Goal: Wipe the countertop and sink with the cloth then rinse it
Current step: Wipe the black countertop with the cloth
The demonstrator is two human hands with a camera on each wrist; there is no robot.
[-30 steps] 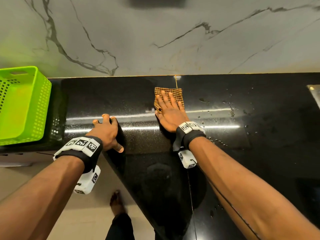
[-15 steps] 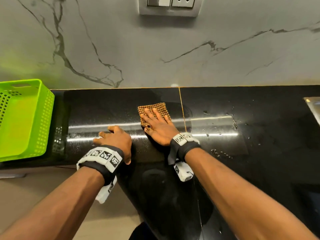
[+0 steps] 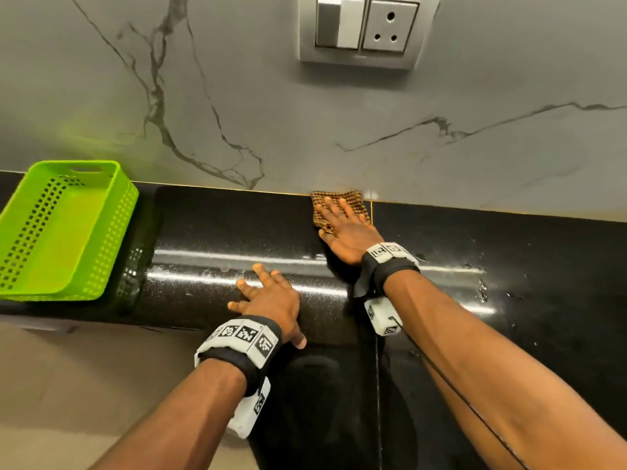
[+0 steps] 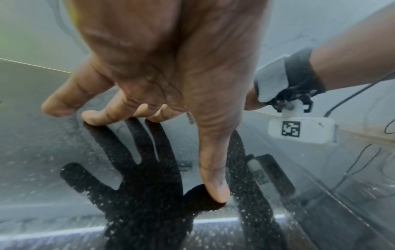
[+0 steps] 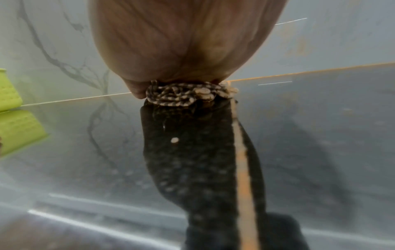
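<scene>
A brown checked cloth (image 3: pixel 353 202) lies flat on the black countertop (image 3: pixel 217 225), right up against the marble wall. My right hand (image 3: pixel 342 225) presses down on it with straight, spread fingers. In the right wrist view the palm (image 5: pixel 183 42) fills the top and the cloth's bunched edge (image 5: pixel 188 93) shows below it. My left hand (image 3: pixel 268 296) rests flat near the front edge of the counter, fingers spread; in the left wrist view its fingertips (image 4: pixel 215 191) touch the wet surface. The sink is out of view.
A green perforated basket (image 3: pixel 61 232) stands at the counter's left end. A switch and socket plate (image 3: pixel 363 28) sits on the wall above. Water drops (image 3: pixel 481 286) dot the counter to the right. The counter's front edge runs beneath my left wrist.
My right hand has pushed the cloth back across the counter until it meets the wall. My left hand has slid forward onto the counter and now lies flat.
</scene>
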